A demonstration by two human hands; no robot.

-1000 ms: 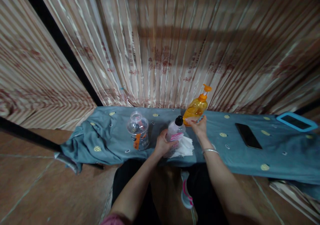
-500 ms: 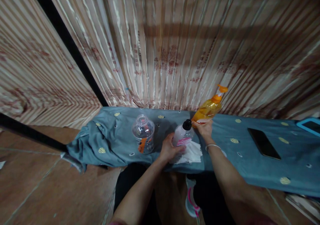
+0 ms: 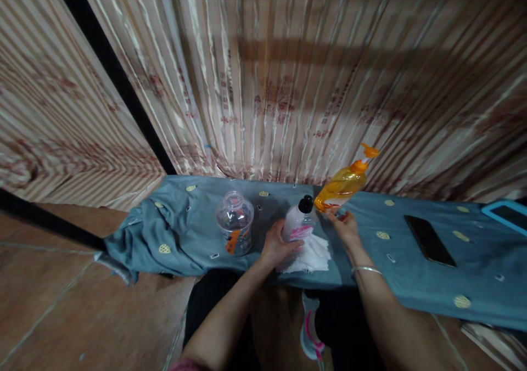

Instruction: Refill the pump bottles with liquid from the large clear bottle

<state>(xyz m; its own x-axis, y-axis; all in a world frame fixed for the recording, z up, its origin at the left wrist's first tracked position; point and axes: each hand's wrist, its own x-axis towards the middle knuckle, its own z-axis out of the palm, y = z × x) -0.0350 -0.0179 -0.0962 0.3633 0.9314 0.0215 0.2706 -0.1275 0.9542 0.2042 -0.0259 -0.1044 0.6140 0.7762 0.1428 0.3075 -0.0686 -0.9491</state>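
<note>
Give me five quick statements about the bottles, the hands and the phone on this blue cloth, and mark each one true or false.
1. The left hand grips the small bottle with the black cap. True.
2. The orange pump bottle lies flat on the cloth. False: it stands, leaning in this view, behind the right hand.
3. White tissue lies under the small bottle. True.
4. The clear plastic jar is to the right of the dark phone. False: the jar stands left of both hands; the phone lies far to the right.
5. The right hand holds the phone. False: it rests at the base of the orange pump bottle, well apart from the phone.
</note>
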